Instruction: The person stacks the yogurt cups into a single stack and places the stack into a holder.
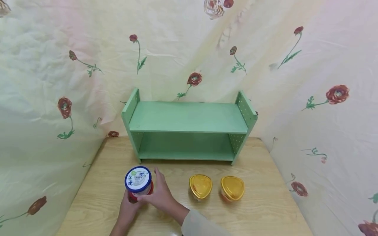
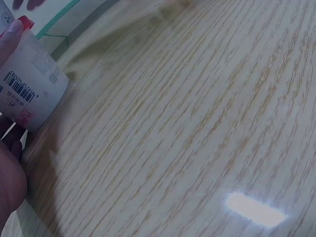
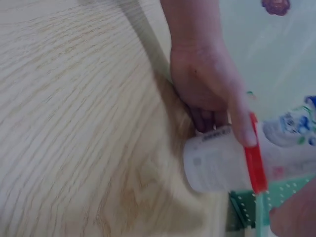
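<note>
Blue tub and red tub (going by lid and rim colour) are stacked, blue on top, at the left front of the table. Biggest stuff first: flowery cloth round the back and sides, then the table, pale wood grain. The green shelf sits at the back by the cloth, which I guess leaves the front free for hands to work. Two yellow-lidded bowls, left one and right one, are side by side but apart, lids up, maybe so each is easy to grab.

Left hand grips the red tub, fingers curled round it and thumb on the red rim. Makes sense imo, holding the bottom one carries the top one too. Can't tell if its base touches the table. Right hand is spread wide around the blue tub's side, fingers fairly straight, probably to stop it tipping, though whether they really touch it I can't tell
</note>
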Tool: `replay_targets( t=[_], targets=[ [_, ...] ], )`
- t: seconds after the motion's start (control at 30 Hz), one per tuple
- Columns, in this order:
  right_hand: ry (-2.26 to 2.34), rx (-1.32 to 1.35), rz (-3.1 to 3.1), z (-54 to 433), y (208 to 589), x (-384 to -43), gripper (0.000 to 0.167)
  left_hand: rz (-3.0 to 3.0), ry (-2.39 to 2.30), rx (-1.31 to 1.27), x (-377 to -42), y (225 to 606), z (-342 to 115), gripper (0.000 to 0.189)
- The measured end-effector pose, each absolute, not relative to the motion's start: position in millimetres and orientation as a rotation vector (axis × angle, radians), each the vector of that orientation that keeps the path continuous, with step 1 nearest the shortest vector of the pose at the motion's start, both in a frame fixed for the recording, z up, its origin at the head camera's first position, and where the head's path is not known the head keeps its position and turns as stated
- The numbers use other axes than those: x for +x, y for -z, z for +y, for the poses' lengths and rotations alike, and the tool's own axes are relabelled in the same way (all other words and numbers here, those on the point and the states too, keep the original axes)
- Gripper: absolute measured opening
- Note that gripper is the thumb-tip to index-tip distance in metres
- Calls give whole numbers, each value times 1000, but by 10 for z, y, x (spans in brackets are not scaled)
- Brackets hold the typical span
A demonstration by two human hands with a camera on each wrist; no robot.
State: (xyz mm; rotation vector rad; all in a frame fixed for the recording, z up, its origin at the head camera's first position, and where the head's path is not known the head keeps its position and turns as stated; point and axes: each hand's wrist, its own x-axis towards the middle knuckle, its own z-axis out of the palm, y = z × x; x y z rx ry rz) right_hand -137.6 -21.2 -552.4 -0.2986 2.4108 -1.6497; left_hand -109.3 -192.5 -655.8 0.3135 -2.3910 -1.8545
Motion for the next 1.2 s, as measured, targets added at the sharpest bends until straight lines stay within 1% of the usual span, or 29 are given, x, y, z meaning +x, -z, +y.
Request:
replay_targets(
  t=[0.13, 0.3, 0.47, 0.67, 0.83, 1.07, 1.2],
  targets=[
    [1712, -436, 2352, 36, 5420, -1321, 121, -2379, 1896, 321, -1098, 6545, -1917, 107],
    [1713, -586, 2390, 469, 5296, -1232, 119, -2364, 1961, 363, -1113, 6519, -1888, 110],
    [1690, -527, 2571, 982, 5255, -1202, 115, -2379, 1962, 385, -1124, 6502, -1878, 111],
    [1763, -387, 2697, 1462, 5394, -1315, 106, -2393, 1944, 387, -1121, 6494, -1897, 113],
    [1788, -325, 2755, 1663, 5531, -1354, 101, -2398, 1956, 397, -1131, 6491, -1902, 113],
    [1787, -319, 2710, 1747, 5693, -1372, 96, -2394, 1959, 396, -1117, 6454, -1899, 112],
    [1769, -307, 2685, 1780, 5785, -1365, 100, -2392, 1959, 388, -1116, 6468, -1901, 110]
  ],
)
